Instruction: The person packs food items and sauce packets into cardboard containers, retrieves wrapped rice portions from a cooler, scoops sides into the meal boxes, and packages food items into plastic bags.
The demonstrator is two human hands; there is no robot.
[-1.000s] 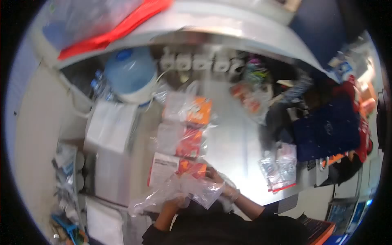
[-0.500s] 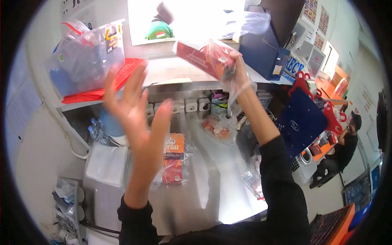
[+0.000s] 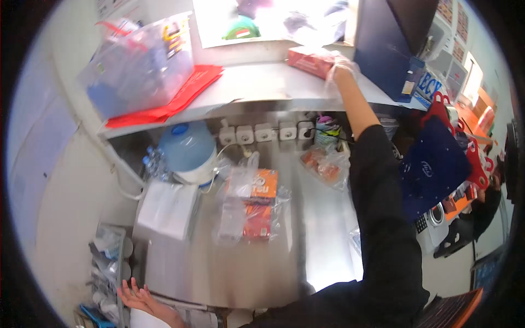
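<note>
My right hand reaches far out to the white shelf below the window. It grips a red box in a clear plastic bag, close to the shelf top. My left hand is low at the left, fingers spread and nothing in it, near a grey rack of supplies. On the steel counter lie an orange box and a red box, both in clear plastic. A bag with reddish-orange contents lies farther right.
A clear plastic bin stands on red bags at the shelf's left. A dark blue box stands at its right. Below are a water jug and a white stack. Someone in green is partly visible outside the window.
My right hand has moved the bagged red box down toward the shelf by the window. My left hand has dropped from in front of the shelf to the lower left. The view has shifted slightly.
</note>
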